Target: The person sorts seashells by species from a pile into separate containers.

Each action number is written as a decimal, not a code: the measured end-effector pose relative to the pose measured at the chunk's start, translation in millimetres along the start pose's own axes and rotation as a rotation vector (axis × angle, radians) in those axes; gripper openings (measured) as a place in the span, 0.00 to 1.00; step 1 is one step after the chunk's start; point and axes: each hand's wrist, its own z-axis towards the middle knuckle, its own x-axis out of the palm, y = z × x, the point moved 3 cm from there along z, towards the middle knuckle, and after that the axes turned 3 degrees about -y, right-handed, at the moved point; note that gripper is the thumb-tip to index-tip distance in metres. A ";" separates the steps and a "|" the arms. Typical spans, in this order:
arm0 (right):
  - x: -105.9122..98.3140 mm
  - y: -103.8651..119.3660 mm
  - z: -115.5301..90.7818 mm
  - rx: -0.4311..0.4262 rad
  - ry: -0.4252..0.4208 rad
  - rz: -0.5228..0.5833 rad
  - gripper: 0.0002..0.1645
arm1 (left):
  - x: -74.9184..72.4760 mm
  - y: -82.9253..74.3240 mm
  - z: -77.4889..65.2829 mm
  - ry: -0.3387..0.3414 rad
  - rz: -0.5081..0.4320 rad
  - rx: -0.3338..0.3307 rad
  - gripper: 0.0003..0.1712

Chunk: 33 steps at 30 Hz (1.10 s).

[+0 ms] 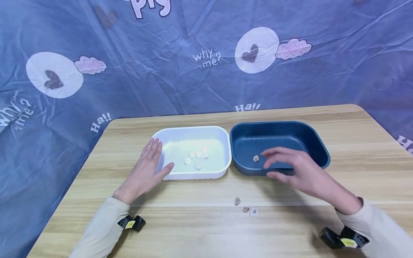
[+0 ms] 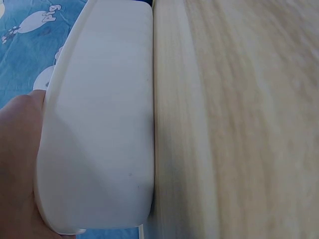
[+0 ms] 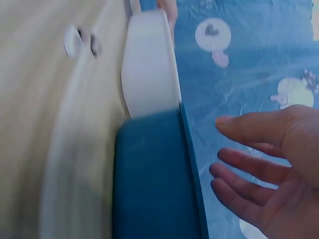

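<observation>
The left hand (image 1: 145,172) is resting, fingers straight, on the white tray (image 1: 193,176) containing several shells (image 1: 198,166); the right hand (image 1: 298,167) is hovering, released, over the blue tray (image 1: 274,140) containing one shell (image 1: 256,158). Three shells (image 1: 245,209) are lying on the table (image 1: 193,222).

Here the right hand (image 1: 300,171) is covering part of the blue tray (image 1: 274,130); on the left wrist view, the white tray (image 2: 99,124) is hiding the pale pieces (image 1: 198,166) inside; loose pieces (image 3: 73,42) are blurring on the right wrist view; the head view's top edge is slicing the lettering (image 1: 138,7).
</observation>
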 end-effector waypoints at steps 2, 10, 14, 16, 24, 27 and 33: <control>3.0 7.4 -4.1 -0.071 -0.011 0.049 0.23 | 0.1 0.8 0.1 -0.002 0.002 0.000 0.50; 32.9 18.5 -15.8 -0.118 0.107 0.150 0.18 | 0.1 1.3 -1.1 -0.006 -0.001 -0.007 0.50; 48.0 19.2 -17.9 -0.103 0.171 0.153 0.15 | 0.4 0.3 -1.2 -0.008 -0.004 -0.006 0.50; 54.2 19.9 -17.6 -0.097 0.196 0.158 0.14 | 0.2 0.1 -1.0 -0.008 -0.002 -0.005 0.50; 73.6 30.2 -15.3 0.051 0.224 0.027 0.10 | -0.6 -1.0 -0.1 -0.004 -0.001 -0.004 0.50; 78.5 35.2 -15.6 0.098 0.201 -0.076 0.09 | -0.4 -1.5 0.1 -0.004 -0.003 -0.005 0.50; 85.2 42.8 -15.2 0.172 0.180 -0.179 0.12 | 0.7 -1.2 0.0 -0.004 0.000 -0.004 0.50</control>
